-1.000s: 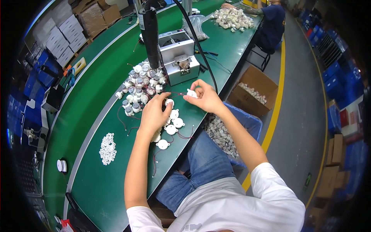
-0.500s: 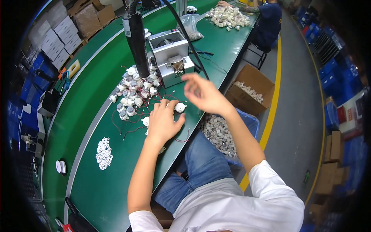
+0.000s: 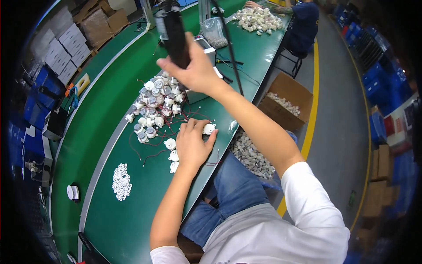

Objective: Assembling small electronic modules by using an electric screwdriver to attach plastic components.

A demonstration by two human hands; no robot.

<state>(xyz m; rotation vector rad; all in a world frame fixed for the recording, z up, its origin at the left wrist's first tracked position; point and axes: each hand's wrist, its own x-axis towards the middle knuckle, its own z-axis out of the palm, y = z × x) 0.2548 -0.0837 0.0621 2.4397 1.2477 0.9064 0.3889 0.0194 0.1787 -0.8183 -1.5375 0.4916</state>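
Tool (image 3: 175,42) is seen as black; discs (image 3: 170,144) and rings (image 3: 121,182), white; wires (image 3: 154,155), dark red; table (image 3: 140,211), green. Grey floor (image 3: 338,132) is striped yellow.

White, short-sleeved fabric T-shirt (image 3: 268,235), loose, creased. Left sleeve (image 3: 169,255) and right sleeve (image 3: 310,191) plain white, ending near the elbows. Faded blue denim jeans (image 3: 239,182), wrinkled. Left hand (image 3: 192,144), right hand (image 3: 198,72), both forearms bare.
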